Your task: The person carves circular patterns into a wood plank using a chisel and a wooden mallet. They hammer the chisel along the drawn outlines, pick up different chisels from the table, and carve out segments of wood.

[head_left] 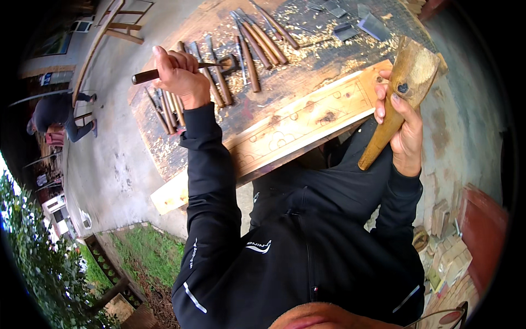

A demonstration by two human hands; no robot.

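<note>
The board [298, 123], marked with a drawn pattern, is laid along the near edge of the table [262, 107], its long axis slanted from near left to far right. Beyond the board's far edge, the chisel [146, 76] is held almost crosswise, its dark butt pointed left and its shank right; its tip cannot be made out. It is gripped by the left hand [183, 79], fingers curled round it, the left forearm [208, 148] reached across the board. At the board's right end, the mallet [412, 74] is held with its head pointed away, its handle slanted back toward near left. Its handle is clasped between the thumb and fingers of the right hand [406, 140]. Past the board, more carving tools [249, 68] are laid among shavings [356, 64].
</note>
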